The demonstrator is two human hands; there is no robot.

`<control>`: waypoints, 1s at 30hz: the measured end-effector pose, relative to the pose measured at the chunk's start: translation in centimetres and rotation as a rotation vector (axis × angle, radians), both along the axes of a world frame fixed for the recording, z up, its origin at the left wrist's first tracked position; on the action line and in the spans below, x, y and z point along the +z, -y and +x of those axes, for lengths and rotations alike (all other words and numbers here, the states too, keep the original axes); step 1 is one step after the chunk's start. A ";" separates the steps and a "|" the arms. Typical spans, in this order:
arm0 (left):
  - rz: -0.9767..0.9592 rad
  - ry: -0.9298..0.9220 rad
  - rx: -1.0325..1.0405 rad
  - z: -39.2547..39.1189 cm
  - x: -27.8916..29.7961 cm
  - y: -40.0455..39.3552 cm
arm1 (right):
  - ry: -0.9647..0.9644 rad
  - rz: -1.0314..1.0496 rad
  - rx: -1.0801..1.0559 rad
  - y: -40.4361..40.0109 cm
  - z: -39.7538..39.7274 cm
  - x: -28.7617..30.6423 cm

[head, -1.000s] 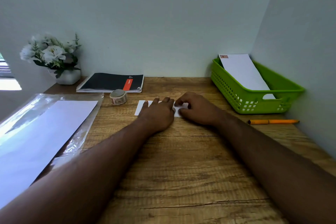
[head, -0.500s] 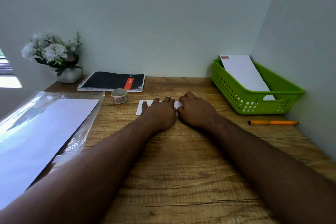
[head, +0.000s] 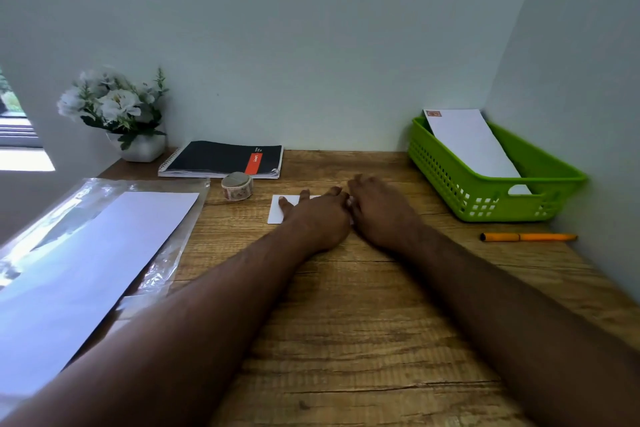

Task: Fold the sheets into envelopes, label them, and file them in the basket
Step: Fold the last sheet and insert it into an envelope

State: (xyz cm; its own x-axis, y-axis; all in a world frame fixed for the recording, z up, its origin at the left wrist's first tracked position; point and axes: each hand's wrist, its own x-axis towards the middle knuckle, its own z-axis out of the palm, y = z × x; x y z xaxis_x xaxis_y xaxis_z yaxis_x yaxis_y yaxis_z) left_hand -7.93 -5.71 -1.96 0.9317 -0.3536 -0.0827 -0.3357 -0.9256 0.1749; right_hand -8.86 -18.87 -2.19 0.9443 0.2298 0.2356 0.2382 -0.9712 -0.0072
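Both hands down flat on the folded sheet (head: pixel 278 210), mid-desk. Left hand (head: pixel 320 215) lies palm-down on top of it, fingers straight and spread, pressing; fingertips point toward 11 o'clock. Right hand (head: pixel 381 211) sits just beside the left at its 3 o'clock, thumb sides touching or nearly so, fingers relaxed and reaching toward 12; it covers the sheet's right end, so I can't tell exactly how its fingertips contact the paper. Neither hand curls around anything. Only the sheet's left end shows, a white rectangle flat on the wooden desk (head: pixel 346 322). Tape roll (head: pixel 237 185) at 10 o'clock of the hands, near the sheet but apart from it. Behind the tape at 11 o'clock, black spiral notebook (head: pixel 214 159) with an orange stripe, lying flat against the back wall. Further left in the corner, white pot of white flowers (head: pixel 114 107). At 9 to 8 o'clock, stack of white paper (head: pixel 90 253) on a clear plastic sleeve (head: pixel 166 263), running along the desk's left edge. At 2 o'clock, green basket (head: pixel 450 180) in the right rear corner, one white envelope (head: pixel 471 142) leaning inside it, small stamp-like mark on its top left corner. Orange pen (head: pixel 528 237) at 3 o'clock, lying on the desk just in front of the basket, well apart from the hands.
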 end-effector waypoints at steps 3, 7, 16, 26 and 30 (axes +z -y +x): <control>0.030 0.022 0.014 0.0 0.2 0.0 | -0.188 0.174 0.048 -0.2 0.1 0.0; 0.142 0.133 0.031 -0.2 0.1 0.0 | -0.236 0.110 0.014 -0.1 0.1 0.1; 0.514 0.312 0.228 -1.7 0.8 -4.8 | -0.233 0.131 0.003 0.0 -0.5 0.1; -0.079 0.341 0.625 -0.9 3.7 -15.5 | -0.166 0.123 0.309 -2.1 -1.6 0.2; -0.083 -0.064 0.803 3.3 0.4 -20.8 | -0.298 0.133 0.378 -2.6 -2.0 0.5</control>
State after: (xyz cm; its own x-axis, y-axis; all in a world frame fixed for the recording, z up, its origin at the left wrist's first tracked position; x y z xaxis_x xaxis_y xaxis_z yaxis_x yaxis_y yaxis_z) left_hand -4.63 15.06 -1.61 0.8982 0.4141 -0.1477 0.4390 -0.8632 0.2495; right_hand -10.87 -16.24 -1.74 0.8312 0.5557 0.0186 0.5424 -0.8030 -0.2469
